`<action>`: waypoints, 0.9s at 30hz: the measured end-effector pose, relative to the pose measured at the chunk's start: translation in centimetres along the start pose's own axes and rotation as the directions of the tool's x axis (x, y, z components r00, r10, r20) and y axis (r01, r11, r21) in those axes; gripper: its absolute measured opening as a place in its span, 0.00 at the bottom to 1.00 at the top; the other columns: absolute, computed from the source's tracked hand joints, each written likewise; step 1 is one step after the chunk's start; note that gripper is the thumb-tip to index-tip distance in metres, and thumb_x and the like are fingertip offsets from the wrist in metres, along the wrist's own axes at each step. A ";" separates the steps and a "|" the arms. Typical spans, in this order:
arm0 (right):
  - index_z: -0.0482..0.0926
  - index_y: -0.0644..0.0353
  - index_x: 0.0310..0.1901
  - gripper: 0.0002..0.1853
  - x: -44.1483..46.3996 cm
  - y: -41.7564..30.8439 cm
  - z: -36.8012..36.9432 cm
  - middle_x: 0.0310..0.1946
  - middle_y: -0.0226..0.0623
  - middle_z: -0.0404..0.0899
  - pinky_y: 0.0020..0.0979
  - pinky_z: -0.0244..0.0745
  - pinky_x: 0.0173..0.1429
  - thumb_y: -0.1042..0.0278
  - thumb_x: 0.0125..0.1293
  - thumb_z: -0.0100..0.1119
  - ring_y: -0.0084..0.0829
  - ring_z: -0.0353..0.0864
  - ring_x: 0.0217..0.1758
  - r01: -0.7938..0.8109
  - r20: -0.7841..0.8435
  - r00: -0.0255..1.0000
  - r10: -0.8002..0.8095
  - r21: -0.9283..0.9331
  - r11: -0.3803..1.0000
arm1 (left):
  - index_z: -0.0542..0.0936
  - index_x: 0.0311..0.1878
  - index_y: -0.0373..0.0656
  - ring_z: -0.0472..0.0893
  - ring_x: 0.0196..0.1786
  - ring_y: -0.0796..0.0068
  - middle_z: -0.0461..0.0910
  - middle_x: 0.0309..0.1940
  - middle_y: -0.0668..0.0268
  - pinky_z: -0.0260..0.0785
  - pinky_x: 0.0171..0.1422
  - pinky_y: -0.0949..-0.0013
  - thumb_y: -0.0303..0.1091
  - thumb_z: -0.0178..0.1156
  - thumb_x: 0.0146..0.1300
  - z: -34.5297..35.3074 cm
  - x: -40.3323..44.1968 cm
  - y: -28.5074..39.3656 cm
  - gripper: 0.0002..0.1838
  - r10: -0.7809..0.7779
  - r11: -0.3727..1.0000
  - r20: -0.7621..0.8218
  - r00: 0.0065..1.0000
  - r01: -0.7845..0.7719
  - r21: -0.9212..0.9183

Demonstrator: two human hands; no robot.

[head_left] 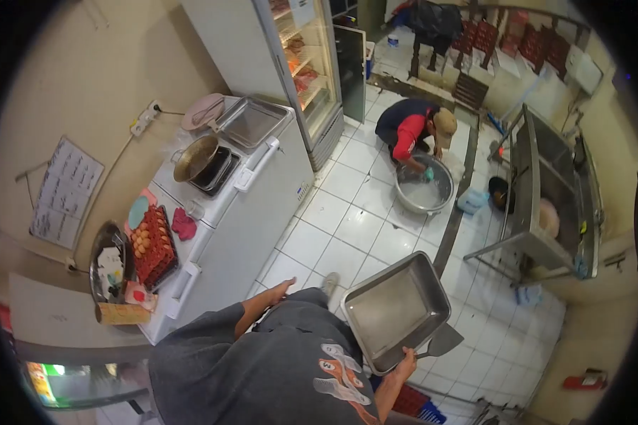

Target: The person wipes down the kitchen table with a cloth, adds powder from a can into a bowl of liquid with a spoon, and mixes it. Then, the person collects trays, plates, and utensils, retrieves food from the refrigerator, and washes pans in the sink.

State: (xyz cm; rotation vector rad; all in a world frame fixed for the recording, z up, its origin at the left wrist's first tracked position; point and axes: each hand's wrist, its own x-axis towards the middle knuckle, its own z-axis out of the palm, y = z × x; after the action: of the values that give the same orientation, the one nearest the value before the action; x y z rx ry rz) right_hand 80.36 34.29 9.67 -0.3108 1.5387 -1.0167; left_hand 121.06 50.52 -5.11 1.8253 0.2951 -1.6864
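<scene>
My right hand (406, 363) grips the near corner of a deep rectangular metal pan (429, 283), whose inside looks bare. The same hand also holds a dark flat-bladed spatula (444, 341), which sticks out beside the pan to the right. Hanging at my side, my left hand (282, 289) holds nothing, with its fingers loosely stretched out. It is nearest to my dark shirt (262, 354) and the white chest freezer (252, 219).
Ahead, a crouching person (411, 131) works at a large metal basin (432, 202) on the tiled floor. On the freezer stand a wok (196, 159) and red egg trays (154, 249). A metal sink (539, 205) stands at right, a glass-door fridge (312, 78) beyond the freezer.
</scene>
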 end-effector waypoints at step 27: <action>0.73 0.65 0.46 0.18 -3.1 7.6 31.9 0.42 0.42 0.76 0.43 0.76 0.49 0.65 0.55 0.56 0.41 0.79 0.44 -0.153 0.254 0.948 0.194 -0.171 0.973 | 0.80 0.53 0.43 0.77 0.53 0.60 0.80 0.53 0.56 0.70 0.57 0.50 0.78 0.36 0.60 -24.5 -6.6 2.6 0.46 0.020 0.792 0.250 0.968 0.138 -0.595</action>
State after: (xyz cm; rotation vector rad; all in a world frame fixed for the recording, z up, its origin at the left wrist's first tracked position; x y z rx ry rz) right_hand 112.59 27.47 8.95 -0.3933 1.3694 -0.6913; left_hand 141.46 64.34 1.60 1.1244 0.7066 -1.5871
